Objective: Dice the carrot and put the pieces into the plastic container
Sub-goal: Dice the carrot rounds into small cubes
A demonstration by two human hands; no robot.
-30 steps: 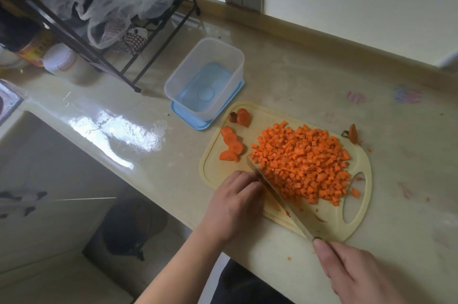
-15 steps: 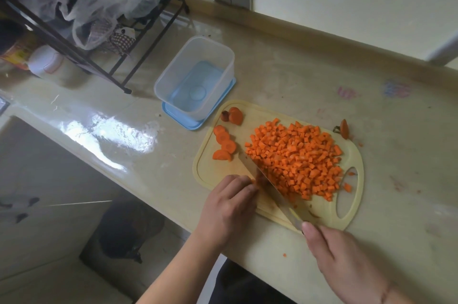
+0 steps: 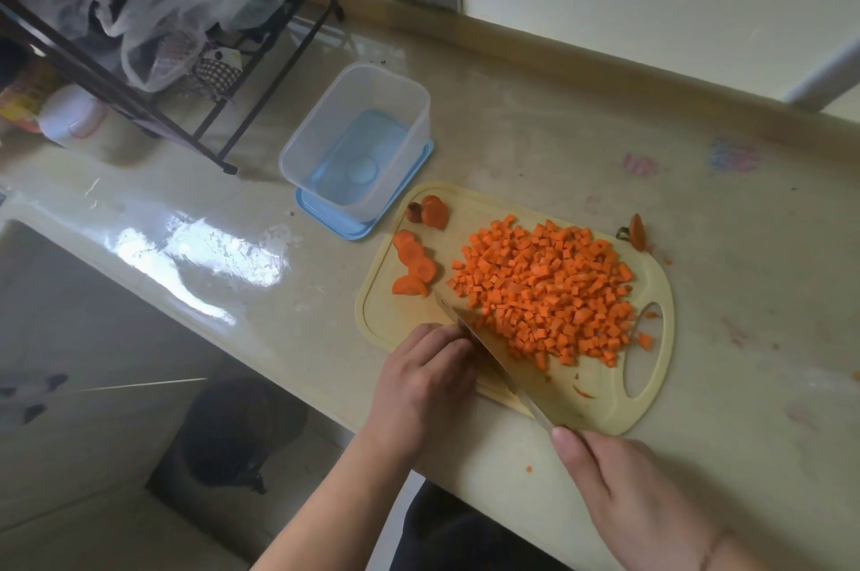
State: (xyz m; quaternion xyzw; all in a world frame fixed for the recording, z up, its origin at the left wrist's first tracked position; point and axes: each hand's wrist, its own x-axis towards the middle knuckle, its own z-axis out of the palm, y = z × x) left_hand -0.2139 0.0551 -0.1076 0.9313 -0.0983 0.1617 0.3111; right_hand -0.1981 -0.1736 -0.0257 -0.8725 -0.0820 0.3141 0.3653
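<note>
A: Where's the carrot rn?

B: Mostly diced already. Big pile of cubes (image 3: 544, 291) mid cutting board (image 3: 600, 412). A few round slices (image 3: 412, 263) still whole at the board's left end, plus two end stubs (image 3: 430, 211) by the far-left corner and a top bit (image 3: 636, 231) at the far edge. Plastic container (image 3: 358, 137) sits on its blue lid (image 3: 325, 221), just beyond the board's left corner, nothing in it yet.

A: Your hands?

B: Your right hand (image 3: 637, 500) is wrapped round the knife handle, forefinger laid fwd toward the blade. Knife (image 3: 488, 356) angles across the near-left part of the board, tip near the slices. Your left hand (image 3: 419, 379) sits curled right against the blade's flat side, knuckles fwd. Looks like it's pinning a piece, but that piece is hidden, so I can't tell if the grip is really clamped on anything.

A: Tips for this cut?

B: Keep the fingertips tucked behind the knuckles, let the blade ride on them. Short, even strokes so cubes match the pile. Then do the slices: stack, strips, crosscut. Watch for strays; a few bits are already on the tabletop (image 3: 744, 291).
</note>
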